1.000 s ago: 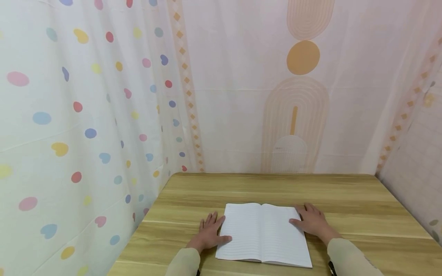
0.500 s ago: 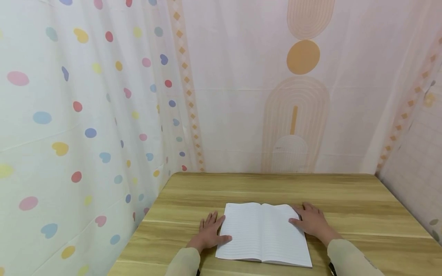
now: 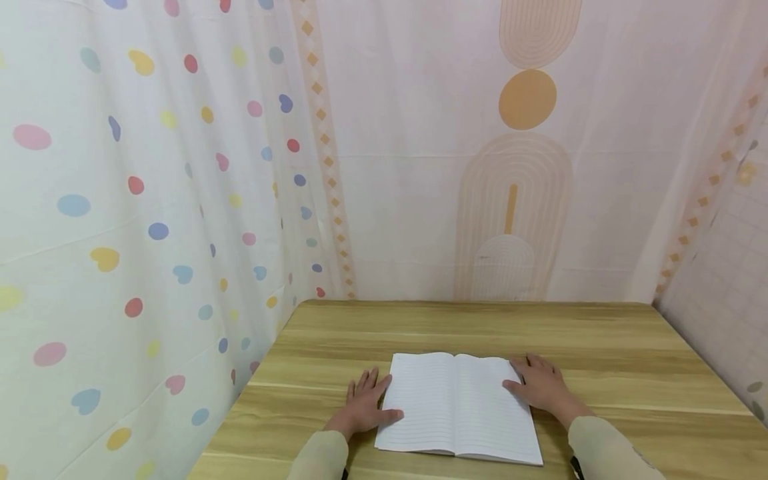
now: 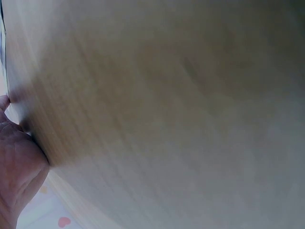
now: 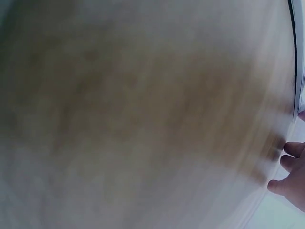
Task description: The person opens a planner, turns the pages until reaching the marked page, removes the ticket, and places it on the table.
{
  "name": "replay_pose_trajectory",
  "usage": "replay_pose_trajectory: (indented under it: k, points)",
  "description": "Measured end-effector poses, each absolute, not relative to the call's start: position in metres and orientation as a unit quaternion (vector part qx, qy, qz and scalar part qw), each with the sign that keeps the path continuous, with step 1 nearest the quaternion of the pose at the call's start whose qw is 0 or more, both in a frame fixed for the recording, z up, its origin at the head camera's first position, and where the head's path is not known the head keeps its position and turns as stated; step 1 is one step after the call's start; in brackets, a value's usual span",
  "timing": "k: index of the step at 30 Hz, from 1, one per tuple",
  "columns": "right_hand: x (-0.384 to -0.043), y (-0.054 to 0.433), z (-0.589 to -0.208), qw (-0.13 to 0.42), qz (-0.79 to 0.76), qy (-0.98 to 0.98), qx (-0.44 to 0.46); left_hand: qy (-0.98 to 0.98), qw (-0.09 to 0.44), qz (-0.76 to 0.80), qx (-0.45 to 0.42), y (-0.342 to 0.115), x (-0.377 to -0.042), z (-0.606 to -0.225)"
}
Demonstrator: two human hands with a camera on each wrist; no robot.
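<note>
An open notebook (image 3: 423, 400) with ruled white pages lies flat on the wooden table, its fold running between both hands. My left hand (image 3: 363, 408) rests at the notebook's left edge, fingers spread and fairly straight, thumb over the margin of the left page. On the other side my right hand (image 3: 543, 385) lies at the upper right corner. Its thumb rests on the right page, and the index fingertip is right at the corner, where the page edge bows slightly. The left wrist view shows part of the left palm (image 4: 21, 162); in the right wrist view, right fingertips (image 5: 290, 162) touch the table.
The wooden table (image 3: 468, 327) extends beyond the notebook to a pale curtain (image 3: 408, 220) at the back. A dotted curtain (image 3: 150, 280) hangs along the left side, and another pale curtain (image 3: 726, 287) along the right.
The right index finger shifts slightly left at the page corner, then back a little; the page's upper right edge bows with it. The left hand and the rest of the notebook stay put.
</note>
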State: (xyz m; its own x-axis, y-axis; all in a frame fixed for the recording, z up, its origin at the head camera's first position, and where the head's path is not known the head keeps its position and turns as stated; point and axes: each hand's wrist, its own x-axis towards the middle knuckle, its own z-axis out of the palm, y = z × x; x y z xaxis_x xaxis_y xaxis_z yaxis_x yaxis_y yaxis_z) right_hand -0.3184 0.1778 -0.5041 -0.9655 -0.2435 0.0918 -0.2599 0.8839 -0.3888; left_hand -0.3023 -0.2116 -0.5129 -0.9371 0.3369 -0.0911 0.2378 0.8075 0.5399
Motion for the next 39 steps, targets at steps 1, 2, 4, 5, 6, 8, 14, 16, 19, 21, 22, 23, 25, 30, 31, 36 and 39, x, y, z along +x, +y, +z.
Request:
replay_pose_trajectory:
  k: [1, 2, 4, 5, 6, 8, 14, 16, 19, 21, 22, 23, 25, 30, 31, 36, 39]
  points:
    - [-0.319, 0.178, -0.504, 0.02, 0.204, -0.97, 0.129, 0.947, 0.09, 0.27, 0.152, -0.212, -0.304, -0.515]
    - [-0.319, 0.177, -0.504, 0.021, 0.203, -0.97, 0.129, 0.947, 0.089, 0.27, 0.152, -0.212, -0.305, -0.517]
    - [-0.319, 0.177, -0.504, 0.024, 0.207, -0.969, 0.132, 0.947, 0.085, 0.271, 0.152, -0.213, -0.306, -0.519]
    - [-0.319, 0.176, -0.504, 0.027, 0.21, -0.968, 0.135, 0.946, 0.085, 0.272, 0.152, -0.213, -0.306, -0.519]
    - [-0.319, 0.176, -0.504, 0.03, 0.213, -0.967, 0.138, 0.946, 0.086, 0.272, 0.152, -0.213, -0.306, -0.519]
    - [-0.32, 0.175, -0.505, 0.037, 0.217, -0.965, 0.144, 0.946, 0.091, 0.271, 0.153, -0.212, -0.304, -0.516]
    - [-0.327, 0.175, -0.509, 0.073, 0.265, -0.95, 0.146, 0.947, 0.099, 0.262, 0.154, -0.208, -0.298, -0.506]
    - [-0.328, 0.173, -0.505, 0.072, 0.305, -0.939, 0.141, 0.948, 0.095, 0.261, 0.155, -0.208, -0.298, -0.506]
    - [-0.325, 0.17, -0.493, 0.053, 0.368, -0.919, 0.129, 0.947, 0.091, 0.264, 0.158, -0.209, -0.299, -0.507]
    - [-0.323, 0.168, -0.487, 0.036, 0.398, -0.91, 0.115, 0.946, 0.089, 0.267, 0.159, -0.21, -0.301, -0.51]
    - [-0.322, 0.167, -0.485, 0.032, 0.409, -0.905, 0.11, 0.946, 0.09, 0.269, 0.159, -0.21, -0.301, -0.51]
    - [-0.322, 0.165, -0.483, 0.028, 0.421, -0.9, 0.105, 0.946, 0.088, 0.269, 0.16, -0.21, -0.301, -0.511]
    - [-0.32, 0.162, -0.478, 0.023, 0.454, -0.886, 0.093, 0.946, 0.086, 0.269, 0.16, -0.211, -0.303, -0.514]
    - [-0.311, 0.147, -0.466, 0.009, 0.59, -0.804, 0.075, 0.948, 0.091, 0.262, 0.154, -0.21, -0.301, -0.51]
    - [-0.309, 0.143, -0.465, 0.003, 0.616, -0.784, 0.076, 0.948, 0.092, 0.264, 0.155, -0.209, -0.3, -0.509]
    - [-0.299, 0.122, -0.464, -0.035, 0.664, -0.736, 0.13, 0.941, 0.092, 0.284, 0.159, -0.209, -0.298, -0.503]
    - [-0.294, 0.11, -0.467, -0.051, 0.628, -0.754, 0.185, 0.939, 0.093, 0.293, 0.156, -0.208, -0.296, -0.502]
